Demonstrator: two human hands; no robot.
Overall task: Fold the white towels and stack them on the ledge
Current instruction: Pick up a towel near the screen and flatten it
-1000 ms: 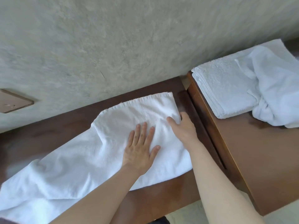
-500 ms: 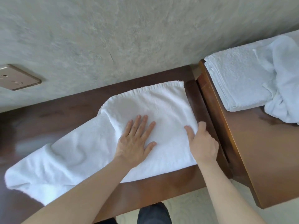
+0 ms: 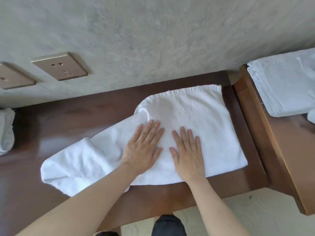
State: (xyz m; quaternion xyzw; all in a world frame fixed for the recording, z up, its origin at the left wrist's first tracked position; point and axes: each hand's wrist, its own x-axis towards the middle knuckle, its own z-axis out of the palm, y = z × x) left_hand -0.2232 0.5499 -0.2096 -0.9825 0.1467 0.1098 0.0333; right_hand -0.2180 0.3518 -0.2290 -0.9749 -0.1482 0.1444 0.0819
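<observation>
Both hands, left hand [image 3: 142,149] and right hand [image 3: 187,153], lie flat with fingers straight, pressing the white terry towel [image 3: 187,116] on the dark wooden ledge [image 3: 85,116]. Smooth outward toward the bunched left end, square the edges, then fold.

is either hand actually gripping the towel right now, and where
Neither grips it. The left hand and right hand both lie flat, fingers straight, pressing the middle of the white towel.
</observation>
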